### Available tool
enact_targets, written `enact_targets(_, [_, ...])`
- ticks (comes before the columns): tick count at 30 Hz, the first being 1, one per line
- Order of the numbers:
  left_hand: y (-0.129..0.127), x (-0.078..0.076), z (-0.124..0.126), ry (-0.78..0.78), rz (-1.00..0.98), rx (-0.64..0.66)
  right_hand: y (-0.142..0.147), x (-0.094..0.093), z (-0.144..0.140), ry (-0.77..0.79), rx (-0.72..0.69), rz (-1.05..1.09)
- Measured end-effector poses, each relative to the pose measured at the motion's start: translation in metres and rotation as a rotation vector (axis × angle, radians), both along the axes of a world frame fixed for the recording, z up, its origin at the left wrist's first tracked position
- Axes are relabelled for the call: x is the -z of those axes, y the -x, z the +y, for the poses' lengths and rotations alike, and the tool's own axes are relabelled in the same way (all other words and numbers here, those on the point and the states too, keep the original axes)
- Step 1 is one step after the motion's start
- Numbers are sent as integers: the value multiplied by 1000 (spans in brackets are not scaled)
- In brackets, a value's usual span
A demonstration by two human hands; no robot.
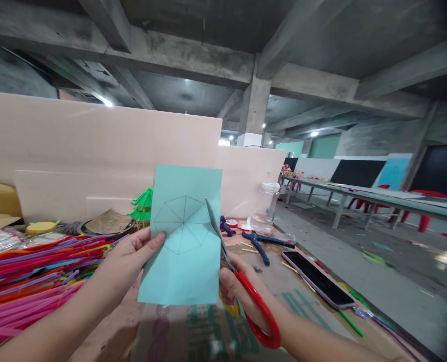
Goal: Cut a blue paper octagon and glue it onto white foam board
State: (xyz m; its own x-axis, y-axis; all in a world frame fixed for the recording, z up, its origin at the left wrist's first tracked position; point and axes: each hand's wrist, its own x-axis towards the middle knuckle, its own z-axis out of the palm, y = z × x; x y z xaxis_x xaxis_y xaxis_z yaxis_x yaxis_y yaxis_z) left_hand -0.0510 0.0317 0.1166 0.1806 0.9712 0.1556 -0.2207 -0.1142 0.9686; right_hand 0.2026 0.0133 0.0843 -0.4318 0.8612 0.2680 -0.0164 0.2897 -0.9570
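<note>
Pale-blue paper [183, 236], centre: dark-lined spoked octagon. Left hand [138, 254] pinches left edge; right hand [246, 284] curls round red-handled scissors [225, 257]. Cardboard [178, 332], bottom: green print, illegible.

My left hand [142, 249] pinches while my right hand [246, 289] grips

My bare left forearm [68, 311] rises at a slant from the lower left corner, with the wrist nearly in line with it. My left thumb [156, 245] lies across the front and points inward; those fingers curl behind, mostly out of my sight. My right forearm [314, 334], bare too, reaches in from the lower right, its wrist near the bottom edge. That hand is closed, digits bent and pointing toward my left, some of them covered. My two hands stand apart, raised before me, the left a little higher in my view.
</note>
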Motion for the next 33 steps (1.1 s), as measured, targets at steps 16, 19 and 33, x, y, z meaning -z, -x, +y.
enact_targets(16, [0,-1,0,-158,149,-85,6,-14,-10,54,59,10])
enact_targets(19, [1,1,-1,-212,194,-99,7,-14,-11,50,72,23])
enact_targets(33, [-5,-1,-5,-231,173,-69,6,-9,-7,42,64,35])
